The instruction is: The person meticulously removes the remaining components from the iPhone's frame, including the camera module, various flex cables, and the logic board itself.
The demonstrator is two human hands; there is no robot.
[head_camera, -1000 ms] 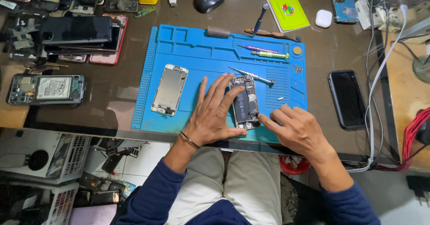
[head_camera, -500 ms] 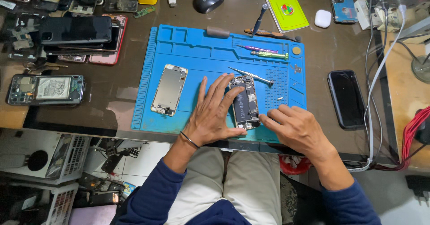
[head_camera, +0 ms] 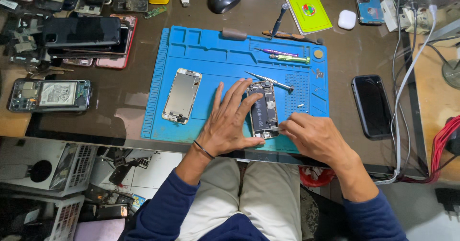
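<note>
Opened phone is being steadied on the blue mat by the flat, spread left hand while being probed with a small tool pinched in the right hand

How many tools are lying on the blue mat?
3: a silver screwdriver just above the opened phone, and a purple one and a green one near the mat's top. Hands may hide more.

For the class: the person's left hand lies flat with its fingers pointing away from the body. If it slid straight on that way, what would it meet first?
Probably the metal tweezers lying just beyond the opened phone that the left hand steadies on the blue mat.
</note>
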